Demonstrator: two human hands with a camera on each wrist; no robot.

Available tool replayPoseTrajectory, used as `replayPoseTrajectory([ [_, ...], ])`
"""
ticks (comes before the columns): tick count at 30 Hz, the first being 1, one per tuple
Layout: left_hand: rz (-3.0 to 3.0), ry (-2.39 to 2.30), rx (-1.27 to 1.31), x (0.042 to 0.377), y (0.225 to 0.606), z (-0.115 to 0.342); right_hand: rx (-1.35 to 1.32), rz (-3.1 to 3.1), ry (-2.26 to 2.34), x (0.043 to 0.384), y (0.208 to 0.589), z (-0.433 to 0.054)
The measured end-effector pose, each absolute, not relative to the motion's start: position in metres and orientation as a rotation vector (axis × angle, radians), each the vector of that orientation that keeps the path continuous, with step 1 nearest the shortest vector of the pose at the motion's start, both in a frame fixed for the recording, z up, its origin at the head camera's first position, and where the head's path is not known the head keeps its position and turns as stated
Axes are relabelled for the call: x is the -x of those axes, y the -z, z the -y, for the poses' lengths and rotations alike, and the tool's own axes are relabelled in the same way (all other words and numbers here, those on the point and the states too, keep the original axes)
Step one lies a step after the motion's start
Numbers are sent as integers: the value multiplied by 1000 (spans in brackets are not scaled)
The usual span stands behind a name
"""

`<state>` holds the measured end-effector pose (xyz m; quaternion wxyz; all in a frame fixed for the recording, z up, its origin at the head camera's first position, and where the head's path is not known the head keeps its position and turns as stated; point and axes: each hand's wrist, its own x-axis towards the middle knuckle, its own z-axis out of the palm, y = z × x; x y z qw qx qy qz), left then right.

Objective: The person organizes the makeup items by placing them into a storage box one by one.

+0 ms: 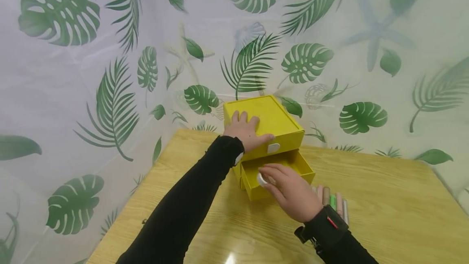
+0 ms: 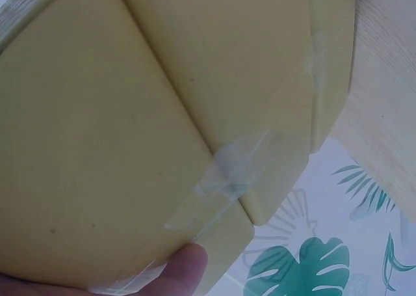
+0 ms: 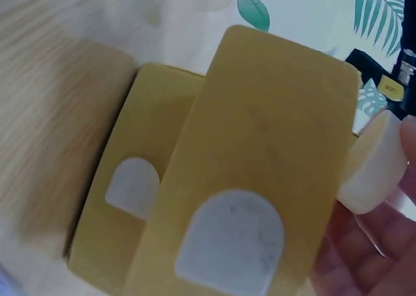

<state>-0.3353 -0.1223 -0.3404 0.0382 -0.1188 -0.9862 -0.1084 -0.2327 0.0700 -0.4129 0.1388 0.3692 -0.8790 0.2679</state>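
Observation:
A yellow drawer box (image 1: 275,113) stands on the wooden table, its lower drawer (image 1: 302,166) pulled out. My left hand (image 1: 247,131) rests on the box top with fingers spread. In the left wrist view, a fingertip (image 2: 188,267) lies at the box's taped side (image 2: 130,127). Over the front of the drawer, my right hand (image 1: 294,192) pinches a short white cylinder (image 3: 377,162) with a cream-coloured face. The right wrist view shows the pulled-out drawer's front (image 3: 279,114), with a white arch-shaped label (image 3: 231,241), close beside that hand.
Several small tubes (image 1: 338,203), pinkish, brown, green and grey, lie in a row on the table (image 1: 395,207), partly behind my right wrist. A leaf-patterned sheet (image 1: 322,19) hangs behind the table and along its left side. A small dark thing (image 1: 144,221) lies near the left table edge.

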Motion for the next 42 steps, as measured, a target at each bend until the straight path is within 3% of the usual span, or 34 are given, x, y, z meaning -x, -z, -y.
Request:
replayPoseTrajectory([
  [15,3057,323,376,342,344,124,-1032,2990,-914,269,402,-46],
  [27,3026,325,387,328,334,125,-933,3219,-771,308,406,-35],
  [42,3054,305,381,329,336,124,-914,3099,-525,301,407,-7],
])
